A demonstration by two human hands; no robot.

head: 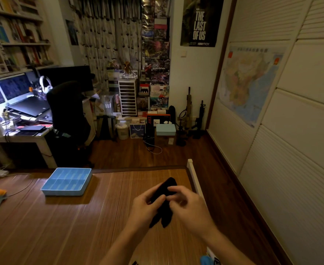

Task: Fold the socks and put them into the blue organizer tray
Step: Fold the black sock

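Beside empty blue tray (pixel 66 181), hands apparently pinch socks (pixel 164 201).

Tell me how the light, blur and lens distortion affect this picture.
Head view: dim warm room light, brightest at the desk on the left; the black socks show no detail; the right hand is motion-blurred at its fingers, the left hand sharper; sheen streaks the wooden surface; the wide lens bows the wardrobe panels; the blue organizer tray reads clearly.

A black office chair (pixel 67 109) sits tucked at the white desk (pixel 23 137). On that desk lies a dark laptop (pixel 30 108). Right of the desk stands a white drawer unit (pixel 127 97), and farther right hangs a wall map (pixel 250 83).
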